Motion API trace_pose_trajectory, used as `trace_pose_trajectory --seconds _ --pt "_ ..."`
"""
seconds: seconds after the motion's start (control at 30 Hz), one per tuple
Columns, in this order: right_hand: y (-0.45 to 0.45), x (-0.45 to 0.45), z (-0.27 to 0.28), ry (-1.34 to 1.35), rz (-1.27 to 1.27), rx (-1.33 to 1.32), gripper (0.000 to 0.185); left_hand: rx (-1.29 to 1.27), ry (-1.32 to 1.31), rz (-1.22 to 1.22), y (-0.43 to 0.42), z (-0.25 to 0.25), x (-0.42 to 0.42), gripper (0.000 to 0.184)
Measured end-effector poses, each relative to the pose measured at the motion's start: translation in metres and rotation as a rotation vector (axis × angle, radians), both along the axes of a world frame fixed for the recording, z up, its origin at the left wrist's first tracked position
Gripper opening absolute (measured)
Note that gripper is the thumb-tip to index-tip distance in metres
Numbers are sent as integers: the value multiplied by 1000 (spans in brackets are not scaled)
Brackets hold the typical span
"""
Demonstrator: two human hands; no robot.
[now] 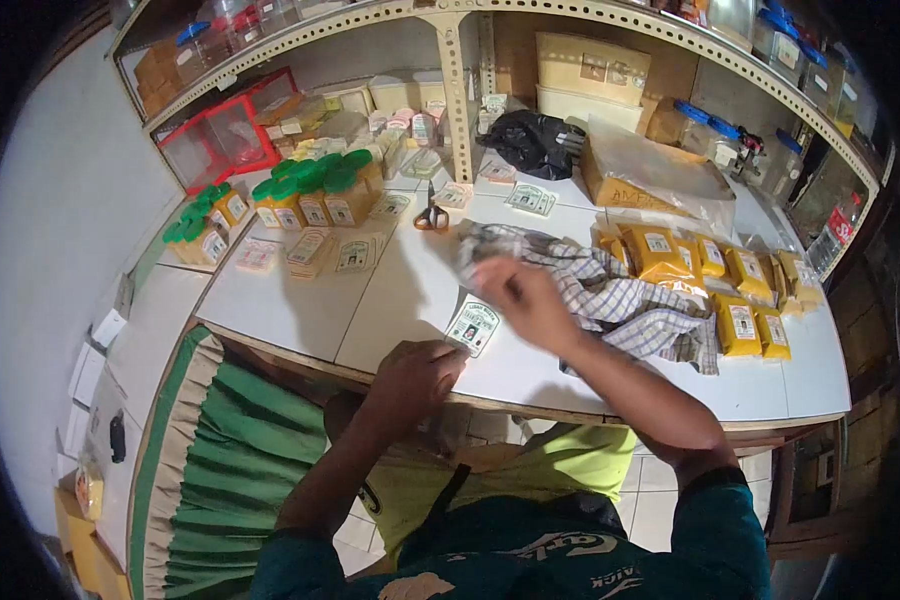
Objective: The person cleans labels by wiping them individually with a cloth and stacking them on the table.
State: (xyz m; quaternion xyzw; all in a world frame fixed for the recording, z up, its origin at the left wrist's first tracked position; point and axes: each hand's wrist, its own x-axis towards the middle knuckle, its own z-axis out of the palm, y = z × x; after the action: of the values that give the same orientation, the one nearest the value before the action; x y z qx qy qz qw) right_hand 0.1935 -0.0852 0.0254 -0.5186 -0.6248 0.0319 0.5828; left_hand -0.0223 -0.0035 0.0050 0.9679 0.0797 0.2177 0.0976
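A white printed label (473, 325) lies near the table's front edge. My left hand (417, 375) is at its lower left corner, with its fingers closed together; what they may hold is hidden. Above and right of the label, my right hand (518, 295) is raised and blurred, fingers curled, close to the near end of a crumpled checked cloth (610, 285). Whether the right fingers hold anything is too blurred to tell. Scissors (432, 212) with dark handles lie behind the label, to its left.
Green-lidded jars (340, 190) and label stacks (310, 250) stand at the left. Yellow packets (738, 322) lie at the right, near a cardboard box (640, 180). A black plastic bag (530, 142) sits behind, by the metal shelf post (456, 110).
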Motion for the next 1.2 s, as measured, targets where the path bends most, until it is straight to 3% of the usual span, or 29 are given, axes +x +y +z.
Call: trace_pose_trajectory --seconds 0.03,0.07,0.13,0.2,0.23,0.27,0.43,0.47,0.53,0.57,0.6,0.67,0.73,0.8,0.83,0.97,1.13,1.2 --pt "-7 -18 7 -136 64 -167 17 -50 3 -12 -2 0 -1 25" --pt "-13 -28 9 -252 127 -583 29 -97 10 -25 -4 0 -2 27" --pt "-4 -39 -37 -410 147 -438 38 -53 18 -2 -8 -2 -6 27" --pt "3 -29 -45 -473 181 -570 47 -16 30 23 -12 -6 -10 28" --pt "-6 -36 1 -473 132 -831 49 -23 -22 22 -13 -8 -9 29" --pt "-4 -27 1 -580 150 -666 51 -29 -79 22 -13 -9 -7 30" --pt "-42 -18 -19 -631 111 -531 51 20 -40 35 -15 -11 -7 31" --pt "-43 -18 -10 -626 101 -539 51 33 -28 38 -15 -14 -6 31" --pt "-35 -23 17 -527 133 -957 52 60 -5 15 -15 -15 -4 32" --pt "-27 -23 20 -519 127 -989 52 94 7 18 -15 -14 -4 33" --pt "-23 -17 10 -504 123 -988 52 97 18 7 -17 -14 -4 33" --pt "-9 -10 -8 -596 102 -685 64 53 -30 63 -20 -12 -4 33" --pt "-17 -10 -6 -665 84 -716 60 67 -11 74 -21 -7 -4 33" --pt "-29 -11 -3 -565 56 -768 55 68 5 85 -21 -5 -6 33" --pt "-30 -1 -21 -575 80 -638 50 40 -3 79 -21 -4 -7 34" --pt "-24 -8 9 -625 17 -745 46 30 -19 49 -18 -8 -4 33" --pt "2 2 0 -624 45 -675 46 75 -34 57 -19 -10 -5 31" --pt "-12 -2 4 -622 -22 -788 44 59 -54 66 -20 -10 -6 31"
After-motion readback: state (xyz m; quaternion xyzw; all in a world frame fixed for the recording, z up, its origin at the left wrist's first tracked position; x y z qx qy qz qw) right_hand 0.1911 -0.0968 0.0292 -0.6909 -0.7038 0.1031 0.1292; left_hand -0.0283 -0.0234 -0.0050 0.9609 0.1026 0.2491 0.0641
